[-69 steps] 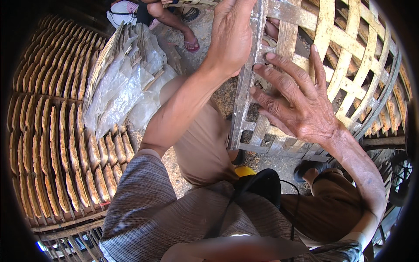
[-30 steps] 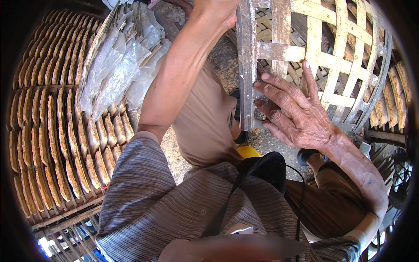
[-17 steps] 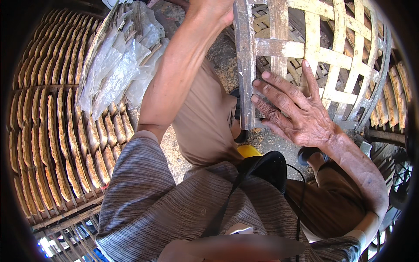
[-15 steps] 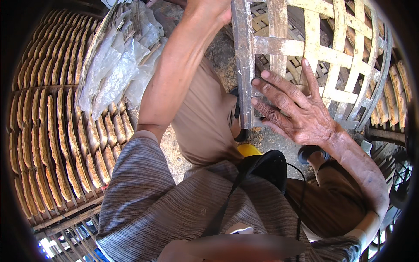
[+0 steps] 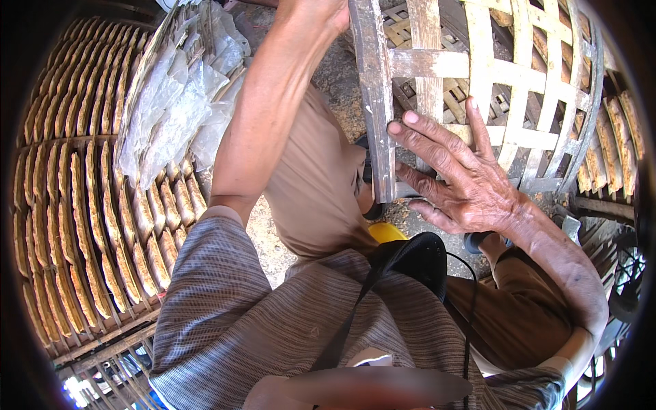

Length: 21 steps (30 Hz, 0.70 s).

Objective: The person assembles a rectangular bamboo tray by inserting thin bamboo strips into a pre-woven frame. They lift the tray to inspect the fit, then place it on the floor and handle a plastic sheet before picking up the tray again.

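The woven bamboo tray [image 5: 492, 75] stands up on its edge in front of us, near the top. Far left of the tray we see a big rack [image 5: 75, 225] full of flat brown crackers [image 5: 102, 205] in rows. Between the rack and the tray lies a pile of clear plastic bags [image 5: 178, 109]. Our left hand [image 5: 314, 10] reaches up to the tray's grey wooden edge [image 5: 374, 102], but the hand is mostly cut off, so we cannot tell how its fingers sit. Our right hand [image 5: 458, 181] lies flat on the tray's strips, fingers [image 5: 427, 133] spread wide and touching the wooden edge.
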{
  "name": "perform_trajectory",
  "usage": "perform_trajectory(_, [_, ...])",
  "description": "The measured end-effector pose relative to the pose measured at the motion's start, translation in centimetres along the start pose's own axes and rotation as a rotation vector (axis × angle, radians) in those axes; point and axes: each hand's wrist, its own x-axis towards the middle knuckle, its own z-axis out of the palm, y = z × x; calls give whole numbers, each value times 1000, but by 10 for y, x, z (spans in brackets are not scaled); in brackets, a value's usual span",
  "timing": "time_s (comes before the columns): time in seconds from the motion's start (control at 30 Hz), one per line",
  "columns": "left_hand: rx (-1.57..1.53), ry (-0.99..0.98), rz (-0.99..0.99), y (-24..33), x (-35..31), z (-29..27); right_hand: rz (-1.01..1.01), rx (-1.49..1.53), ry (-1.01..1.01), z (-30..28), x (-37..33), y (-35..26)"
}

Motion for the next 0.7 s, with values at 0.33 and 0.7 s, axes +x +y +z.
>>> perform_trajectory(0.33, [-43,80,68,0,9,-17,84,-262,125,-6,1,-23])
perform_trajectory(0.7, [-92,252,58,-1,9,-18,666,1010,-207,-7,20,-12])
